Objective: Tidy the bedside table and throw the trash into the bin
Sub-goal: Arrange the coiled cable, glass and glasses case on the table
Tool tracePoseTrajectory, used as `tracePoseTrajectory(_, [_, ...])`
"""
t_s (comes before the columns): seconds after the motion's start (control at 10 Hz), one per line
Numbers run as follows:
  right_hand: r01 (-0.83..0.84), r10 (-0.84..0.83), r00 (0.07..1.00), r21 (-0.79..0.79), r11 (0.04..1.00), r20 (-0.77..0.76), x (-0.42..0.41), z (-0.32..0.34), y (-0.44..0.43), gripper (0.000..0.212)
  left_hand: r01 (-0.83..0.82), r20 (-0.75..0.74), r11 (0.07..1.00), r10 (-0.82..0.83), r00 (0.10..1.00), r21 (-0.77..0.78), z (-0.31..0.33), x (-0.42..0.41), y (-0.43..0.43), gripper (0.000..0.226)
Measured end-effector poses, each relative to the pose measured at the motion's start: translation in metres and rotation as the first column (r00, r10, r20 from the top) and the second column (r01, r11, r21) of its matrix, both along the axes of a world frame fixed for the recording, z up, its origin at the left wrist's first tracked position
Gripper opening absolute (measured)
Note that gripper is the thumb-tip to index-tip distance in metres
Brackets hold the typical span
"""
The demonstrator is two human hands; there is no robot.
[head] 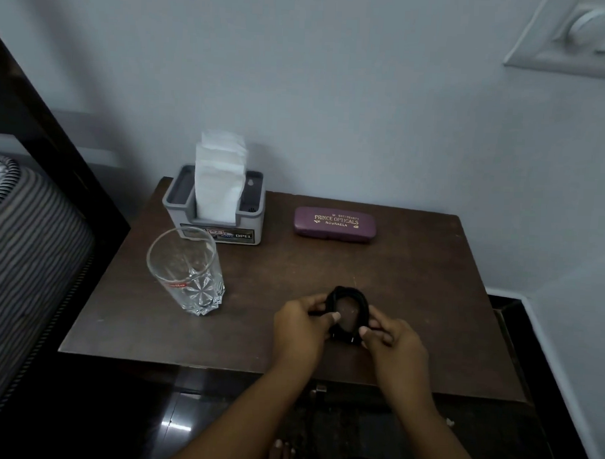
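Observation:
On the dark wooden bedside table [412,284] a coiled black cable [355,301] lies near the front edge, between my two hands. My left hand [299,327] pinches the coil's left side, and my right hand [394,346] grips its right side near the plug ends. An empty clear drinking glass [186,276] stands upright at the left. Behind it a grey tissue holder [214,209] with white tissues sticking up sits at the back left. A purple spectacle case [335,225] lies shut at the back centre.
A bed with a striped cover [26,254] and a dark headboard [47,134] borders the table on the left. The wall runs behind. A white ledge [571,341] lies to the right. Dark glossy floor [170,427] and my foot [283,455] show below.

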State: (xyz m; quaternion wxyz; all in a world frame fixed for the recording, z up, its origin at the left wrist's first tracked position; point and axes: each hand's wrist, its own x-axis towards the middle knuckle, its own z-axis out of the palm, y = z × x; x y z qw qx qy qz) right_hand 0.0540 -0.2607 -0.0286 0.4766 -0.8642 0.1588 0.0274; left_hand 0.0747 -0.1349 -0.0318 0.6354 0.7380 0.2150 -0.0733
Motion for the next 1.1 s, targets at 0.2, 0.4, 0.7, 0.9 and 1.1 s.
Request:
tracePoseTrajectory(0.2, [-0.014,0.015,0.999,-0.010,1.000,0.041,0.015,-0.001,0.019,0.039,-0.065,0.022,0.997,0.066,0.998,-0.030,0.003,0.008,0.013,0.036])
tracePoseTrajectory(0.4, [0.003,-0.004,0.999,0.007,1.000,0.048,0.029,-0.003,0.020,0.038,-0.080,0.028,0.996,0.081,0.996,-0.036,0.003,0.018,0.014,0.037])
tracePoseTrajectory(0.7, [0.020,-0.022,0.998,0.040,0.999,0.058,0.036,-0.007,0.022,0.037,-0.114,0.036,0.991,0.117,0.993,-0.069,0.001,0.022,0.013,0.038])
tracePoseTrajectory(0.9, [0.037,-0.039,0.998,0.057,0.998,0.044,0.033,-0.009,0.024,0.035,-0.124,0.073,0.989,0.130,0.989,-0.081,-0.003,0.018,0.013,0.040])
tracePoseTrajectory(1.1, [0.052,-0.058,0.990,0.048,0.998,0.128,0.000,-0.004,0.023,0.035,-0.106,0.092,0.994,0.105,0.990,0.002,-0.013,-0.009,0.023,0.038])
